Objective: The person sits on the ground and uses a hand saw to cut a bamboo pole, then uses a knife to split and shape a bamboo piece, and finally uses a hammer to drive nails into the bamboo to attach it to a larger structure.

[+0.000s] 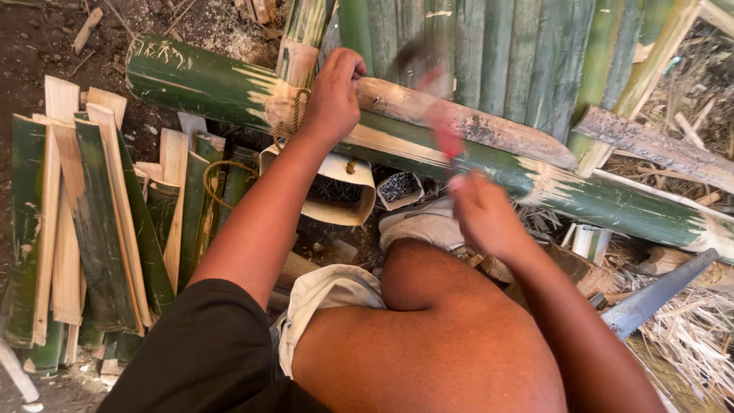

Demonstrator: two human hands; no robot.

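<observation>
We see the left hand w/ its grip closed down on a weathered grey bamboo strip, fingers curled over the strip's left end, pinning it against the big green bamboo pole that runs diag. from upper left to lower right. The right hand has its grip wrapped tight round the handle of a hammer; tool is motion-blurred, red along the shaft, head just above the strip, so we can't tell exact contact.

Edges & room: upright split bamboo slats stand close behind the pole, so little room beyond it. Just under the pole sit a small box of nails and a curved pale container. Split bamboo pieces lie stacked at left on the dirt floor, well apart from both hands. A flat metal blade lies at lower right, near the right forearm. Bent knee fills the near space betw. the arms
</observation>
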